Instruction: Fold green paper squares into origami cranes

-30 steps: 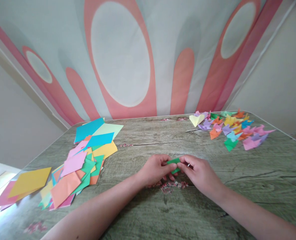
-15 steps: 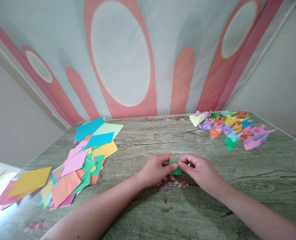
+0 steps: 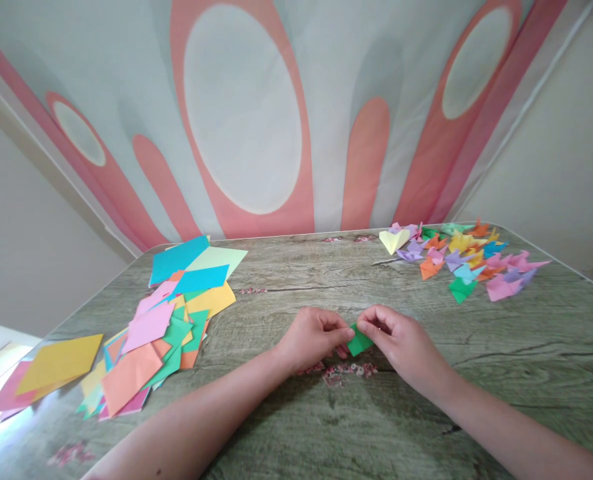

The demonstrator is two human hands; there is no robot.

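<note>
A small folded piece of green paper (image 3: 359,341) is held between my two hands, low over the middle of the table. My left hand (image 3: 321,335) pinches its left corner between thumb and fingers. From the other side, my right hand (image 3: 392,333) has thumb and forefinger closed on the paper's upper right edge. The paper sits turned at an angle, and its finer folds are too small to make out.
Loose sheets of coloured paper (image 3: 149,323) lie heaped on the left of the wood-patterned table (image 3: 286,273), with a yellow sheet (image 3: 61,363) at the left edge. Several folded paper figures (image 3: 459,257) and a pale yellow paper heart (image 3: 394,241) lie at the back right.
The green paper has turned from lying level to a tilted, diamond-like angle. My left thumb has drawn back toward its left corner, and my right fingers keep their pinch.
</note>
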